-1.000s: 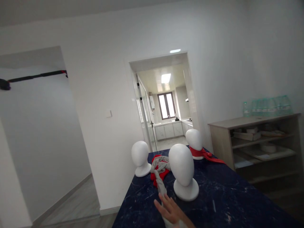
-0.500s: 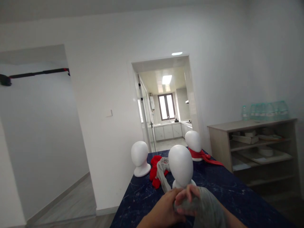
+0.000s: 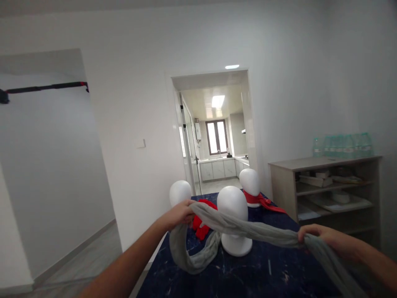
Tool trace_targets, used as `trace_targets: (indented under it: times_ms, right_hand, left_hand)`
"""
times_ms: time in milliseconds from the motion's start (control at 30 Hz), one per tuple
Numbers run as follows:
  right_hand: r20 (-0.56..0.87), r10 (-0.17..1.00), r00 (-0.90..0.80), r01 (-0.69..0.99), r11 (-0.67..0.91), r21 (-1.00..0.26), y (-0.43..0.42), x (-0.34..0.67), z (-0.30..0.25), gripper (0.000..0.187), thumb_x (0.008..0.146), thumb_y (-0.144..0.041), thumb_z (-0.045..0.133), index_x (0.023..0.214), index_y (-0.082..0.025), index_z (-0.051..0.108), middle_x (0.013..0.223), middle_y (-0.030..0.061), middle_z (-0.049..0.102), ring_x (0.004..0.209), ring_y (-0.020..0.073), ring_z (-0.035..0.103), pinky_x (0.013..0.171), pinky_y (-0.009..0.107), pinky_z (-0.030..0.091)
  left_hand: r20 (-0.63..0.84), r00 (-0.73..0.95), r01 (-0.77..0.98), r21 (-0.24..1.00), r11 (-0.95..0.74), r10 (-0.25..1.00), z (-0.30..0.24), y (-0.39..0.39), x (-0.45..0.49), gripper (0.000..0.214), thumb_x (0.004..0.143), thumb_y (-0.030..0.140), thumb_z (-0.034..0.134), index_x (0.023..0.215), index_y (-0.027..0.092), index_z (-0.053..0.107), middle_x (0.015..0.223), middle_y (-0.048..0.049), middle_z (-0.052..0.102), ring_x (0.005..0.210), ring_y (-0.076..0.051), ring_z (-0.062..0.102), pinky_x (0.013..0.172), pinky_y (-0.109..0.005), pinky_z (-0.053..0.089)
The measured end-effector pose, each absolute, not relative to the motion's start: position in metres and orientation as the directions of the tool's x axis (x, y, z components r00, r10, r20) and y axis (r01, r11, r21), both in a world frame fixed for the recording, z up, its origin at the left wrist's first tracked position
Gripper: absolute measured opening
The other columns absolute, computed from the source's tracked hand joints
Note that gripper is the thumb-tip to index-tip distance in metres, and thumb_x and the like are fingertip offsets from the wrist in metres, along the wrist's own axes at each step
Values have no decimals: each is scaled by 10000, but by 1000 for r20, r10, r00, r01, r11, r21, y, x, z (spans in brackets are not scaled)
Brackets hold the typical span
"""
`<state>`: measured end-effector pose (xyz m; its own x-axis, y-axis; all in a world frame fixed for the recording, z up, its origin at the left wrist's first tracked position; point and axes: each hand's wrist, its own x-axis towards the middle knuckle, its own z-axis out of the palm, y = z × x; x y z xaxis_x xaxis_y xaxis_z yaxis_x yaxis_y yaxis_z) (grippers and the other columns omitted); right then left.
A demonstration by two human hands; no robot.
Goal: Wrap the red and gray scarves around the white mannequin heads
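- The right hand (image 3: 322, 238) is nearest the camera, low at the right, its fingers closed around 1 end of a grey scarf (image 3: 248, 227); the cloth trails on past the hand toward the bottom edge.
- The left hand (image 3: 180, 214) is raised further out on the left, fingers curled shut on the other part of the scarf, which droops from it in a loose loop down to the desk (image 3: 263, 273).
- Between the 2 hands the scarf is stretched into a twisted band, held in the air just in front of the nearest mannequin head (image 3: 232, 207), whose neck is bare.
- As a judgement: the scarf is picked up and spread out, but nothing is wrapped around this head yet.
- Behind the left hand lies a red cloth (image 3: 201, 223) on the desk, beside a second bare head (image 3: 179, 192).
- At the far end a third head (image 3: 249, 182) already wears a red scarf (image 3: 263, 201) at its neck.
- Beyond, a wooden shelf (image 3: 325, 163) stands by the wall, at the right.
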<state>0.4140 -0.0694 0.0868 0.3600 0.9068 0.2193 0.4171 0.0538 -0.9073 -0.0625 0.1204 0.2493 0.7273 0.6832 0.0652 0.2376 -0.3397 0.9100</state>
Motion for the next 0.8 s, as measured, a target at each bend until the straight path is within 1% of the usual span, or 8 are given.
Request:
trace_targets:
  times_ms: [100, 200, 267, 367, 467, 567, 633, 800]
  right_hand:
    - [108, 988, 112, 279, 73, -957, -56, 410, 113, 304, 616, -372, 711, 854, -213, 814, 919, 170, 811, 836, 314, 749, 828, 467, 580]
    - [315, 946, 75, 282, 283, -917, -48, 360, 138, 327, 761, -457, 740, 963, -208, 805, 998, 144, 807, 958, 309, 742, 942, 474, 577]
    - [413, 911, 10, 220, 401, -889, -49, 307, 151, 496, 872, -525, 728, 1276, -238, 736, 1303, 150, 751, 1215, 322, 692, 1099, 501, 518]
    - [551, 833, -42, 110, 552, -826, -48, 227, 167, 891, 757, -528, 892, 1534, -274, 539, 1602, 138, 549, 1470, 356, 515, 1229, 541, 403]
    - [537, 839, -94, 48, 542, -839, -36, 172, 173, 729, 748, -513, 914, 1386, -260, 670, 1450, 120, 681, 1366, 343, 608, 1197, 539, 437]
    - [422, 886, -192, -8, 429, -903, -20, 159, 168, 445, 822, -538, 834, 1122, -213, 774, 1013, 81, 813, 1023, 294, 759, 1026, 486, 555]
    - [301, 917, -263, -31, 303, -952, -16, 175, 163, 370, 839, -513, 802, 1027, -196, 767, 714, 5, 745, 742, 235, 750, 887, 439, 594]
    - [192, 958, -213, 168, 230, -959, -34, 264, 177, 302, 839, -451, 778, 963, -176, 752, 532, -76, 598, 527, 124, 576, 910, 403, 591]
  left_hand:
    - [106, 775, 53, 972, -231, 623, 281, 103, -44, 142, 828, 285, 636, 728, 184, 634, 463, 103, 402, 410, -50, 251, 547, -249, 451]
    - [168, 822, -50, 973, -225, 543, 304, 82, -29, 176, 867, 228, 601, 746, 152, 704, 471, 64, 460, 408, -50, 283, 561, -247, 476]
    - [226, 846, -123, 964, -235, 483, 314, 64, -16, 170, 899, 227, 611, 866, 145, 757, 478, 72, 440, 422, -54, 280, 590, -255, 512]
    - [338, 838, -225, 929, -294, 429, 322, 35, 13, 198, 920, 228, 648, 1075, 176, 761, 526, 85, 460, 439, -51, 297, 662, -290, 578]
    - [409, 822, -269, 893, -361, 397, 326, 12, 45, 210, 956, 263, 643, 1126, 187, 741, 496, 101, 413, 439, -58, 336, 695, -334, 612]
    - [515, 773, -367, 839, -401, 370, 334, 3, 59, 248, 981, 286, 632, 1187, 174, 714, 459, 120, 363, 438, -66, 355, 709, -357, 628]
    - [624, 678, -473, 775, -419, 388, 345, 5, 55, 279, 985, 258, 631, 1243, 165, 683, 501, 119, 433, 441, -46, 328, 711, -333, 629]
    - [765, 436, -583, 641, -499, 474, 382, 26, 11, 323, 993, 214, 629, 1315, 225, 604, 1158, -7, 768, 460, 2, 274, 654, -253, 625]
